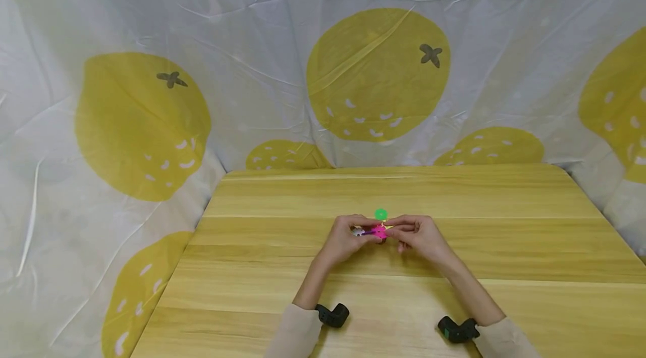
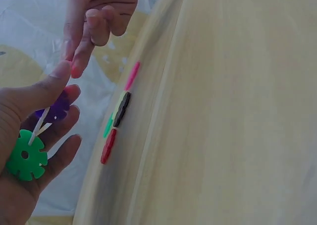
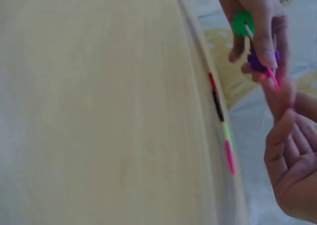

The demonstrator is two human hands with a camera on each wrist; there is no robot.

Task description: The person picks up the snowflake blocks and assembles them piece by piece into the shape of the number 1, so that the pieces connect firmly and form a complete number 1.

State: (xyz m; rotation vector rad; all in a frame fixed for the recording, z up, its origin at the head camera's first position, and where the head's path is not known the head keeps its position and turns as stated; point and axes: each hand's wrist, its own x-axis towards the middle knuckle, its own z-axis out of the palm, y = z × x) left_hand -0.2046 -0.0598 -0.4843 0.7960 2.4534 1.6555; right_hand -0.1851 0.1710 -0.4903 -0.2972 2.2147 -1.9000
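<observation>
Both hands meet above the table around a small chain of notched interlocking discs. My left hand [image 1: 343, 241] holds the chain between thumb and fingers. In the left wrist view, its green disc [image 2: 26, 155] lies by the palm, joined through a white disc [image 2: 39, 126] seen nearly edge-on to a purple disc [image 2: 55, 107]. At the fingertips a pink disc [image 3: 273, 79] shows edge-on in the right wrist view, beside the purple one. My right hand [image 1: 423, 239] pinches the pink disc with thumb and forefinger, its other fingers curled loosely. Fingers partly hide where pink and purple meet.
Beyond the hands, several loose discs lie on the wooden table [image 1: 242, 268]: pink [image 2: 132, 76], black [image 2: 122, 109], red [image 2: 108, 146], green [image 1: 381, 214] and a mostly covered yellow one. A lemon-patterned cloth [image 1: 272, 77] hangs behind the table's far edge.
</observation>
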